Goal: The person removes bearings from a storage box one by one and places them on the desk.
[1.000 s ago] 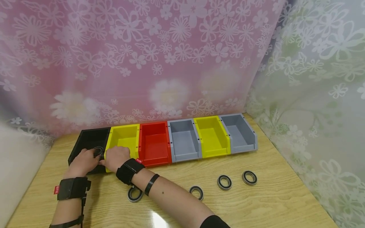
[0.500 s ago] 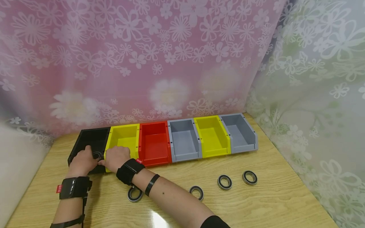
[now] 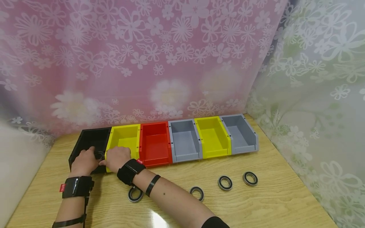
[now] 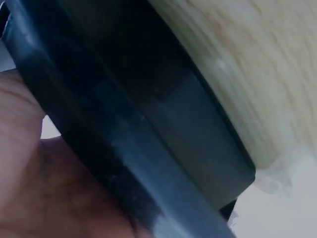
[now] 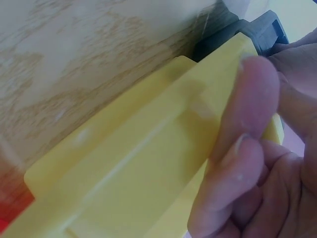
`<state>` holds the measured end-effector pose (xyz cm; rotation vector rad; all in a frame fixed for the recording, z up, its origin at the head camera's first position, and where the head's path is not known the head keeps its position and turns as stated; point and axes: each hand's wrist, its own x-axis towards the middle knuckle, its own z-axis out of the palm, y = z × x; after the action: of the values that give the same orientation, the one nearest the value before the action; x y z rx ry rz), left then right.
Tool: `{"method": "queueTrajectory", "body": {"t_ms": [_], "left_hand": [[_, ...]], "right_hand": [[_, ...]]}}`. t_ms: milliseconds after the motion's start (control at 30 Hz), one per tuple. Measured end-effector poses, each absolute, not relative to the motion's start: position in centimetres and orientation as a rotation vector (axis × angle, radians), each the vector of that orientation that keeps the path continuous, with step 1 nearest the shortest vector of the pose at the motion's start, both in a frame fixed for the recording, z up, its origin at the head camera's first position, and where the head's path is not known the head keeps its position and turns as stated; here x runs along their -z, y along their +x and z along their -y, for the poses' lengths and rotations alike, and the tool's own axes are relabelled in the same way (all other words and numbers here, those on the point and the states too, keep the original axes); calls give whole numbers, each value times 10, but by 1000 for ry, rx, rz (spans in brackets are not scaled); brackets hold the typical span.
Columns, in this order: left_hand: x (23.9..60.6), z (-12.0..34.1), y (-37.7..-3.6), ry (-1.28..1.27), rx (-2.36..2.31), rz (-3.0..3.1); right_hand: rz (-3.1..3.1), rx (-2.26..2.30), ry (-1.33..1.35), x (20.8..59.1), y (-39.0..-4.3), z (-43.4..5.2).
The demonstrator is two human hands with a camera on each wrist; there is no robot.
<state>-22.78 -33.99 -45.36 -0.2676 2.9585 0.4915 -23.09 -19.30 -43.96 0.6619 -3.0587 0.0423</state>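
- The left hand [image 3: 84, 162] and right hand [image 3: 116, 158] meet over the front edge of the black bin [image 3: 85, 143], fingers curled, pinching a ring [image 3: 99, 155] between them.
- The right hand rests on the yellow bin [image 3: 124, 138].
- 4 rings [image 3: 225, 182] lie on the table [image 3: 271, 196].

Looking like a makeshift sorting station in a curtained booth: a wooden tabletop [image 3: 256, 202] bearing a row of coloured parts bins [image 3: 185, 139], floral curtains [image 3: 171, 57] hanging right behind the bins, and loose bearing rings [image 3: 225, 182] lying in front of the bins.
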Motion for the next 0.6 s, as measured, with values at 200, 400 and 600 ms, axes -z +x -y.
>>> {"method": "queueTrajectory", "body": {"t_ms": [200, 400, 600], "left_hand": [[459, 342, -229, -270, -518, -3006], [461, 343, -230, -270, -542, -3050], [456, 340, -226, -278, -568, -3126]], "right_hand": [[3057, -42, 658, 440, -231, 193], [3068, -51, 648, 442, -233, 195], [3060, -29, 642, 444, -233, 196]]}}
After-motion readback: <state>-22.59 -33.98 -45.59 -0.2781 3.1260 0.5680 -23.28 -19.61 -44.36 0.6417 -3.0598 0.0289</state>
